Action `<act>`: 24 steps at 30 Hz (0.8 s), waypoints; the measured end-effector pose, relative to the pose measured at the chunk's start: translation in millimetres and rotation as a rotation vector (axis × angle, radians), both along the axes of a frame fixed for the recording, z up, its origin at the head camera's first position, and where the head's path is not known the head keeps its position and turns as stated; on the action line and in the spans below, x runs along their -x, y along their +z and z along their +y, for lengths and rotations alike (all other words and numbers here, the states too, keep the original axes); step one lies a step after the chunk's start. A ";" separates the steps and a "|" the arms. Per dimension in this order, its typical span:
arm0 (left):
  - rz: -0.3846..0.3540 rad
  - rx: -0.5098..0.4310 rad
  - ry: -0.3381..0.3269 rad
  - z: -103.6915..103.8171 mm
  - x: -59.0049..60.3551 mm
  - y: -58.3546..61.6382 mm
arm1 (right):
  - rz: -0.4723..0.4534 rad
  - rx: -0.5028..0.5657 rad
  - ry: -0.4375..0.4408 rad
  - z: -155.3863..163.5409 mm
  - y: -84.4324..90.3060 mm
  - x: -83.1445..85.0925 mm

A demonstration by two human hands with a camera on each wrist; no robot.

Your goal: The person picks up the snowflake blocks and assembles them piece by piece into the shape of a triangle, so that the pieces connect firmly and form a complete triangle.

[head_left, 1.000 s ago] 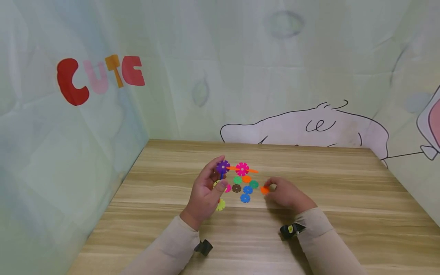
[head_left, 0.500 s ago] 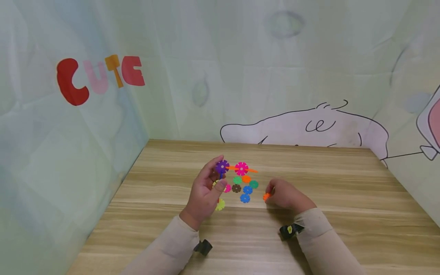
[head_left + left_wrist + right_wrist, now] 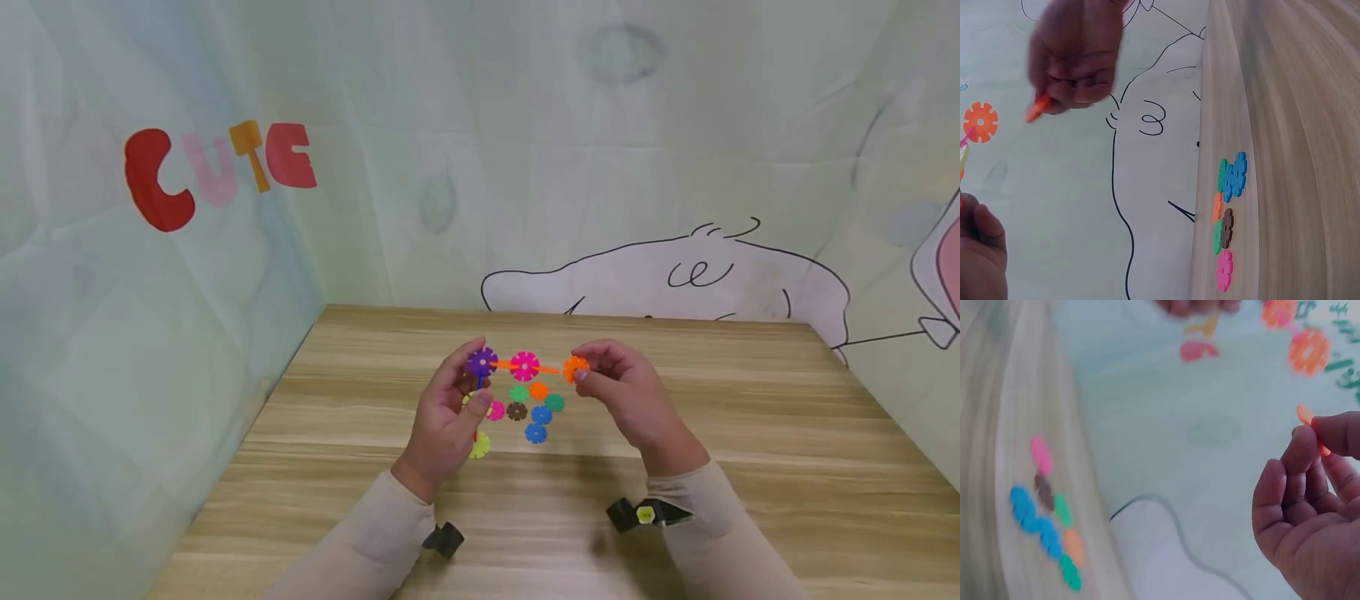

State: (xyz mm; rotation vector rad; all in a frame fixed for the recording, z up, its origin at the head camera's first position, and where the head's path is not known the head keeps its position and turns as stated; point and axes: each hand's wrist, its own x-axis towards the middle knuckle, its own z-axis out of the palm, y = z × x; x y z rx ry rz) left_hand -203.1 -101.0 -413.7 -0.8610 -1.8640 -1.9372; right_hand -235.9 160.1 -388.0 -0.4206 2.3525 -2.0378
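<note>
In the head view my left hand grips a chain of slotted plastic discs. Its purple disc leads through an edge-on orange one to a pink disc, then to another orange disc, which faces the camera in the left wrist view. Yellow-green discs show beside the left palm, partly hidden by it. My right hand pinches a single orange disc between thumb and fingertips, just right of the chain's end. In the right wrist view a small gap separates this disc from the chain.
Several loose discs lie on the wooden table beneath the hands: a brown one, blue ones, a pink one, greens and an orange one. A patterned cloth wall stands behind the table.
My right hand has risen from near the tabletop with the orange disc, turning it to face the camera beside the chain's end. The left hand and chain have shifted very slightly left.
</note>
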 end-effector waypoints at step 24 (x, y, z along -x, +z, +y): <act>0.008 0.035 0.009 -1.1 -3.4 1.9 | 0.084 0.060 0.038 -14.3 18.9 -24.8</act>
